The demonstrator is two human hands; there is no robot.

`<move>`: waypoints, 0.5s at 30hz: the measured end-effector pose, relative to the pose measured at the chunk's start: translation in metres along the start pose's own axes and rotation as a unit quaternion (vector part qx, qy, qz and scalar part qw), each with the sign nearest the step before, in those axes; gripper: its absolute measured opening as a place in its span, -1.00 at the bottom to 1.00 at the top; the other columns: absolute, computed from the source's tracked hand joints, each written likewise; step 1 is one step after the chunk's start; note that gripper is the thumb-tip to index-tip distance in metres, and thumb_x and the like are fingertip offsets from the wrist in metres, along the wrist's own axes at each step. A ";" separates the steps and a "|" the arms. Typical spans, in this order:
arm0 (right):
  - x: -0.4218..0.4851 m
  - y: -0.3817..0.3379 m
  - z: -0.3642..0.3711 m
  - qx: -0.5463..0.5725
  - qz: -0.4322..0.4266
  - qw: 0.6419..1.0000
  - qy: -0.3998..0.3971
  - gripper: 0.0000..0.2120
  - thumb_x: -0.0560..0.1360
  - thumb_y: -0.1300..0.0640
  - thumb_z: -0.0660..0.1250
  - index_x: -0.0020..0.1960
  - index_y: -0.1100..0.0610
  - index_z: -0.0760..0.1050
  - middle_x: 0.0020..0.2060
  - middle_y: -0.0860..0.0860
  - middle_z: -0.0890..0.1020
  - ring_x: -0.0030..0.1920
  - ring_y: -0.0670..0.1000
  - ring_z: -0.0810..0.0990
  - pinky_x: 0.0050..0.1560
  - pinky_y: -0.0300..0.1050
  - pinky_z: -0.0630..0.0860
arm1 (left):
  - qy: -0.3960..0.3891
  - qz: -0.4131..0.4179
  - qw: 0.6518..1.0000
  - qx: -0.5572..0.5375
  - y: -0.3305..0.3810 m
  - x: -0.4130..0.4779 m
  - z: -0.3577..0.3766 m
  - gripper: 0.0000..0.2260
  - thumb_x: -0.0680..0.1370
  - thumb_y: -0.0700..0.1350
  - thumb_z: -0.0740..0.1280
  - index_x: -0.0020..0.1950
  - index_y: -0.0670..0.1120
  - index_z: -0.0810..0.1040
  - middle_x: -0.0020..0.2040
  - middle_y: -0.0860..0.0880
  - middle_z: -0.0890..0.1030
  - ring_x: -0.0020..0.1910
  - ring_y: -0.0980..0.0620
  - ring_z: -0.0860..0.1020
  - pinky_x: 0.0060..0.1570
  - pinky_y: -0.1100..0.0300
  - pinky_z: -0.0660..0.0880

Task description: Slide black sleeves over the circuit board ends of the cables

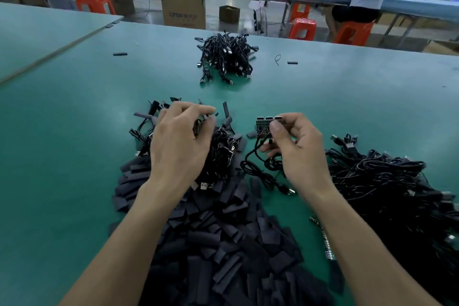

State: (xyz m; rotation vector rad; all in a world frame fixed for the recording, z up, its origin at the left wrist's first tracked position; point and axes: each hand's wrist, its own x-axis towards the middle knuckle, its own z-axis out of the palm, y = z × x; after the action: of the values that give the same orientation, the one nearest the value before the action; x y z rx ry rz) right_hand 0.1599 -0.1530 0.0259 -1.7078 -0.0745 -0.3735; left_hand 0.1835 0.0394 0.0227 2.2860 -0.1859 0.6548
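Our right hand [298,149] pinches the light, brittle circuit boards [264,125] by their edges mid-tabletop [74,131], our left hand [178,141] at nine o'clock clutching limp cables [221,154] over soft sleeves [223,243] piled at six.

On the green surface [74,131], the right hand [295,146] at centre right pinches a row of small circuit boards [265,125] between thumb and fingers, their black leads [258,171] trailing below. The left hand [178,141] at centre curls over a tangle of cables [223,154] atop the pile of black sleeves [223,243], seemingly gripping it. A cable heap [387,181] lies at right; another bundle [227,57] sits upper centre.
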 end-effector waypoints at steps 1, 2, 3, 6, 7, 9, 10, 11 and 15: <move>0.001 -0.001 -0.001 0.006 0.000 1.000 -0.009 -0.90 0.63 0.20 0.29 -0.05 0.04 0.48 -0.19 -0.02 0.58 -0.32 -0.06 0.65 -0.28 -0.25 0.56 | -0.019 0.000 0.997 -0.070 0.006 -0.001 -0.001 -0.84 0.58 0.05 0.37 0.10 0.06 0.67 -0.07 0.16 0.60 -0.08 0.10 0.55 -0.06 0.27 0.47; 0.003 -0.001 -0.001 0.005 -0.004 1.000 -0.018 -0.89 0.63 0.20 0.30 -0.05 0.04 0.49 -0.21 -0.05 0.59 -0.31 -0.10 0.63 -0.26 -0.27 0.55 | -0.057 -0.004 0.987 -0.149 0.012 -0.002 -0.002 -0.88 0.55 0.06 0.41 0.03 0.08 0.66 -0.17 0.16 0.61 -0.19 0.14 0.55 -0.19 0.34 0.46; 0.003 -0.002 -0.001 0.002 -0.009 1.000 -0.029 -0.88 0.62 0.21 0.31 -0.07 0.03 0.51 -0.25 -0.11 0.61 -0.29 -0.14 0.61 -0.23 -0.30 0.53 | -0.102 -0.011 0.971 -0.217 0.017 -0.003 -0.001 -0.89 0.52 0.06 0.45 -0.01 0.07 0.65 -0.21 0.14 0.64 -0.26 0.14 0.56 -0.26 0.38 0.44; 0.002 -0.002 -0.001 0.003 -0.020 0.997 -0.072 -0.85 0.61 0.22 0.33 -0.09 0.00 0.54 -0.30 -0.20 0.63 -0.25 -0.22 0.56 -0.17 -0.37 0.49 | -0.181 -0.005 0.940 -0.288 0.025 -0.008 0.004 -0.83 0.48 0.01 0.53 -0.03 -0.01 0.62 -0.23 0.09 0.64 -0.31 0.13 0.53 -0.34 0.36 0.41; 0.001 -0.002 0.000 0.013 -0.019 0.996 -0.084 -0.85 0.60 0.23 0.34 -0.09 0.01 0.54 -0.30 -0.20 0.63 -0.24 -0.22 0.56 -0.17 -0.37 0.49 | -0.187 -0.007 0.935 -0.300 0.027 -0.009 0.006 -0.84 0.48 -0.03 0.53 -0.05 -0.05 0.61 -0.28 0.09 0.60 -0.34 0.13 0.50 -0.36 0.36 0.39; 0.000 -0.003 0.000 0.038 -0.008 0.994 -0.100 -0.87 0.58 0.23 0.35 -0.09 0.03 0.54 -0.29 -0.19 0.63 -0.24 -0.21 0.55 -0.17 -0.34 0.51 | -0.184 -0.026 0.921 -0.341 0.027 -0.009 0.010 -0.83 0.48 -0.07 0.52 -0.10 -0.11 0.58 -0.33 0.10 0.54 -0.36 0.14 0.45 -0.36 0.35 0.38; -0.001 -0.004 0.000 0.050 0.001 0.993 -0.106 -0.90 0.57 0.22 0.35 -0.09 0.05 0.54 -0.29 -0.18 0.63 -0.24 -0.20 0.55 -0.19 -0.32 0.51 | -0.182 -0.039 0.912 -0.366 0.026 -0.009 0.010 -0.81 0.45 -0.05 0.52 -0.12 -0.12 0.58 -0.33 0.08 0.53 -0.35 0.14 0.44 -0.35 0.33 0.39; -0.001 -0.005 0.000 0.060 0.010 0.992 -0.111 -0.92 0.56 0.21 0.36 -0.08 0.06 0.54 -0.29 -0.17 0.63 -0.24 -0.20 0.54 -0.19 -0.31 0.51 | -0.179 -0.050 0.902 -0.389 0.026 -0.009 0.011 -0.80 0.42 -0.03 0.52 -0.14 -0.11 0.58 -0.32 0.06 0.54 -0.34 0.12 0.45 -0.33 0.32 0.40; -0.002 -0.007 0.000 0.079 0.045 0.986 -0.138 -0.84 0.46 0.02 0.35 -0.06 0.10 0.58 -0.17 0.00 0.65 -0.12 -0.03 0.55 0.01 0.00 0.53 | -0.187 -0.088 0.869 -0.449 0.025 -0.009 0.010 -0.86 0.34 -0.04 0.54 -0.23 -0.01 0.62 -0.36 0.07 0.55 -0.40 0.20 0.46 -0.36 0.39 0.42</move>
State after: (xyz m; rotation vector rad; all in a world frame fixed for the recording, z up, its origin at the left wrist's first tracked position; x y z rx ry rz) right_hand 0.1564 -0.1519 0.0324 -1.5904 -0.2221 -0.0593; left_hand 0.1718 0.0136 0.0275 1.4593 -0.3692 -0.0210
